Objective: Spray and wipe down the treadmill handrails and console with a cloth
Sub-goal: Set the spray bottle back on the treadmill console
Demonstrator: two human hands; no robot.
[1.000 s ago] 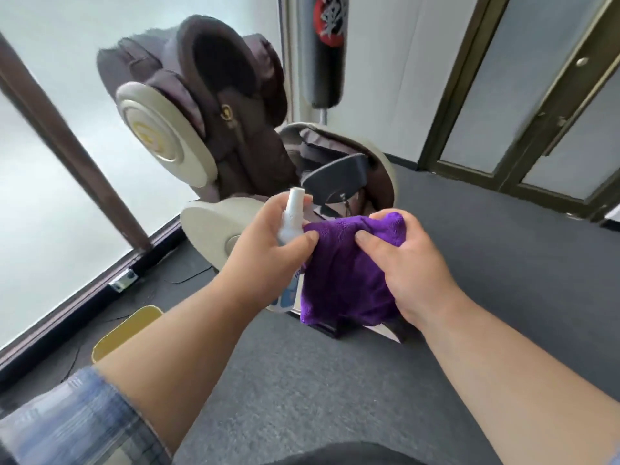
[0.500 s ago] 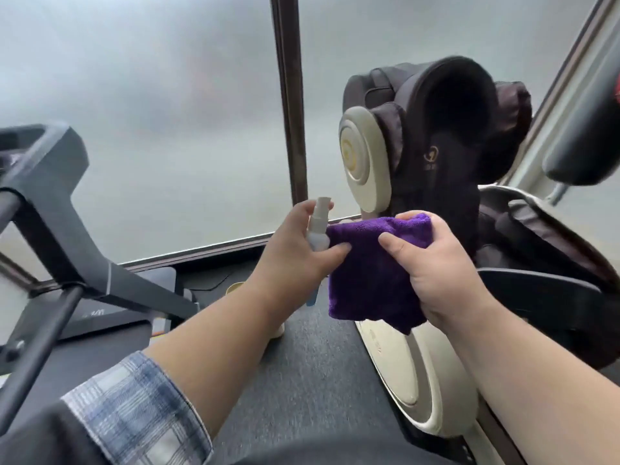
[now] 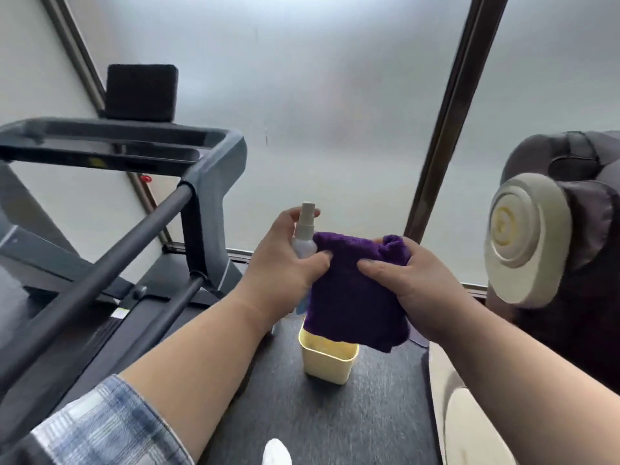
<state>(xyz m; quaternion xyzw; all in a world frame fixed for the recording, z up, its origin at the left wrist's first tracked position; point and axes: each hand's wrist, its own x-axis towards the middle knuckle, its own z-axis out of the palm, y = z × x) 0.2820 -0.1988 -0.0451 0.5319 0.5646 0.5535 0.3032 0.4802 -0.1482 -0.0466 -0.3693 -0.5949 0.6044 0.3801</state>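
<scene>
Beside the treadmill's handrail, the left hand grips a small spray bottle while the right hand bunches the purple cloth, which looks soft, light and best held wadded in the palm.

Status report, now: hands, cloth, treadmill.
Left hand grips spray bottle, thumb on purple cloth. Right hand holds cloth. Treadmill handrail to the left, untouched. Yellow bin on floor below hands.
</scene>
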